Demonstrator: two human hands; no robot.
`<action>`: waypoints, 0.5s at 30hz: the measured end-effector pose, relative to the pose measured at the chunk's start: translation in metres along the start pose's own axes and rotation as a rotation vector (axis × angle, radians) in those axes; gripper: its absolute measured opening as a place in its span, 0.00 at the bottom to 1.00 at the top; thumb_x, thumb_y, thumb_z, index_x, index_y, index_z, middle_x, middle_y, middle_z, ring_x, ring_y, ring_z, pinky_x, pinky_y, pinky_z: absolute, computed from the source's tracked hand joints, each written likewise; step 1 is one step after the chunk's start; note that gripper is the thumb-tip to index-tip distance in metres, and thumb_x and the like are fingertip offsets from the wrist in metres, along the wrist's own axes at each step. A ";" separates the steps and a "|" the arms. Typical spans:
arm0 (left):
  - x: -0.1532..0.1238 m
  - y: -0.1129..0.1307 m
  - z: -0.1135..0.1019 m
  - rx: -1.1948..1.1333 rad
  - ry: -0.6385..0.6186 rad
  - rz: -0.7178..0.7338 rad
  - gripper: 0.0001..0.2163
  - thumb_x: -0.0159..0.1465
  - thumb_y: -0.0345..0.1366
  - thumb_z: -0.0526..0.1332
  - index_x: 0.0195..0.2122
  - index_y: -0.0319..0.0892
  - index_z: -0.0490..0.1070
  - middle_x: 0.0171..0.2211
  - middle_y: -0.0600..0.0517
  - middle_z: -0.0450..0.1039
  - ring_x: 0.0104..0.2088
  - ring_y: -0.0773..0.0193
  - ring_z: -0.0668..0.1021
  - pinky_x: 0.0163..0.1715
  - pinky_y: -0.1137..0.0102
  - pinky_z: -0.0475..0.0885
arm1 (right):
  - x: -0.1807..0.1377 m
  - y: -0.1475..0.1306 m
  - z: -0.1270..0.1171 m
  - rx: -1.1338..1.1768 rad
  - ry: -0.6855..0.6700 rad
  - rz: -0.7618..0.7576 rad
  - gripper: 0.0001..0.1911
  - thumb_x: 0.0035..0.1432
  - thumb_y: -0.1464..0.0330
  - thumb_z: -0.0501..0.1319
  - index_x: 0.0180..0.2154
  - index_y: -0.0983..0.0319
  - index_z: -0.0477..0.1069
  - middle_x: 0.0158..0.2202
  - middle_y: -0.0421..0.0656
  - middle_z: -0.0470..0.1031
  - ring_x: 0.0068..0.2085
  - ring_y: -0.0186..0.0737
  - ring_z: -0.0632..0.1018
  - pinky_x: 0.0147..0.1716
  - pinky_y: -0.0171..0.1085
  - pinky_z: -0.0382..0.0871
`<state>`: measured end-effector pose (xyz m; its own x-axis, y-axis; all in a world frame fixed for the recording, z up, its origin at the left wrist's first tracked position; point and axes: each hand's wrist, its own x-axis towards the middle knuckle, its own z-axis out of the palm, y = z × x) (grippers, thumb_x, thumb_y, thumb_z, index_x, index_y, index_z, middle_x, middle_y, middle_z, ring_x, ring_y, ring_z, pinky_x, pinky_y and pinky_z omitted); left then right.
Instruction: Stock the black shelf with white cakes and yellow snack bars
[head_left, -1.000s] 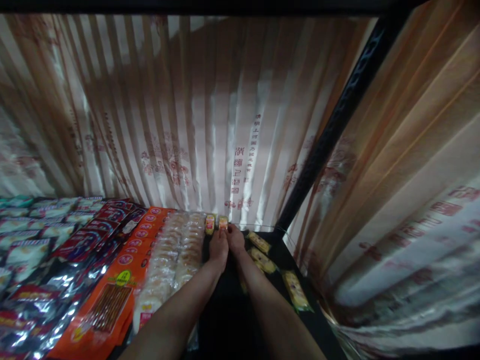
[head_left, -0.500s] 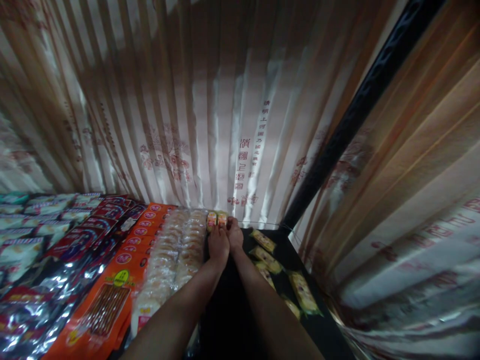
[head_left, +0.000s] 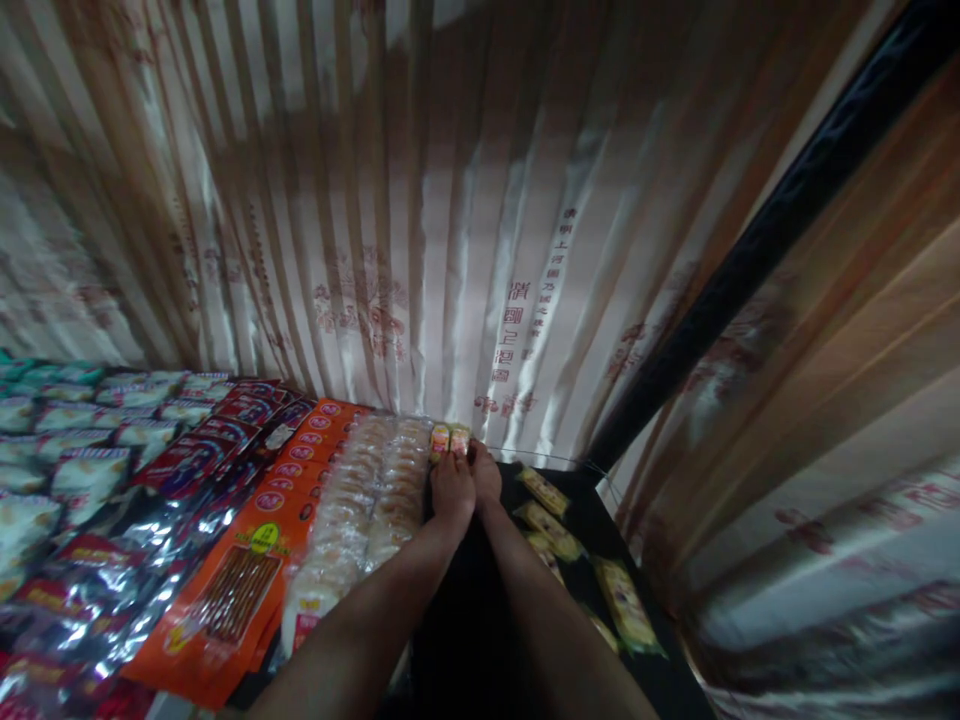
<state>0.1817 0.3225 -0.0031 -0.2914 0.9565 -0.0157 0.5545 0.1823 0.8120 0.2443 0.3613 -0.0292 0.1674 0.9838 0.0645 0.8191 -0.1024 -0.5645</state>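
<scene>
Two small yellow snack packets, a left one [head_left: 439,440] and a right one [head_left: 460,438], stand side by side at the back of the dark table, against the curtain. My left hand [head_left: 453,490] reaches their near side, its fingers bent and pressed on them. Close beside it, my right hand [head_left: 486,476] curls around the right edge of the right packet. Both hands are closed, and their fingertips are partly hidden. To the left, clear-wrapped rows of round pale pastries [head_left: 397,470] lie next to the packets. Several loose yellow snack packets [head_left: 626,605] are scattered right of my right forearm.
Orange snack bags [head_left: 247,580] overlap in a row further left, beside dark red and silver bags [head_left: 217,440] and white bags [head_left: 90,470]. A pleated printed curtain [head_left: 450,250] closes off the back and right. A dark pole [head_left: 712,270] slants up from the table's back right corner.
The view has swung slightly left, so everything sits further right in the picture. My hands keep their place at the two small packets.
</scene>
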 end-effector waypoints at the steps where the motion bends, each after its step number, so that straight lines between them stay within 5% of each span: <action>1: -0.001 0.000 0.001 0.006 0.016 0.019 0.15 0.62 0.29 0.48 0.45 0.38 0.71 0.47 0.44 0.73 0.51 0.60 0.72 0.53 0.68 0.63 | 0.000 0.001 0.000 -0.003 0.002 0.006 0.17 0.60 0.66 0.51 0.49 0.64 0.64 0.41 0.49 0.75 0.41 0.40 0.76 0.38 0.33 0.65; 7: -0.010 0.008 0.005 -0.008 0.084 0.007 0.16 0.62 0.28 0.48 0.45 0.35 0.72 0.47 0.41 0.73 0.50 0.59 0.73 0.53 0.67 0.64 | -0.011 0.000 -0.005 0.017 0.033 0.005 0.19 0.58 0.69 0.53 0.51 0.65 0.63 0.45 0.52 0.72 0.46 0.42 0.73 0.43 0.35 0.65; 15: -0.055 0.014 0.000 -0.034 0.016 -0.041 0.16 0.61 0.27 0.47 0.44 0.33 0.71 0.44 0.40 0.73 0.48 0.57 0.74 0.49 0.67 0.67 | -0.059 0.000 -0.029 0.146 0.061 -0.099 0.20 0.51 0.76 0.51 0.47 0.63 0.67 0.46 0.51 0.72 0.47 0.41 0.71 0.48 0.37 0.63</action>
<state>0.2057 0.2723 0.0095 -0.3257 0.9446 -0.0402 0.5150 0.2129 0.8303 0.2503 0.2990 -0.0094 0.1270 0.9767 0.1730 0.7458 0.0209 -0.6658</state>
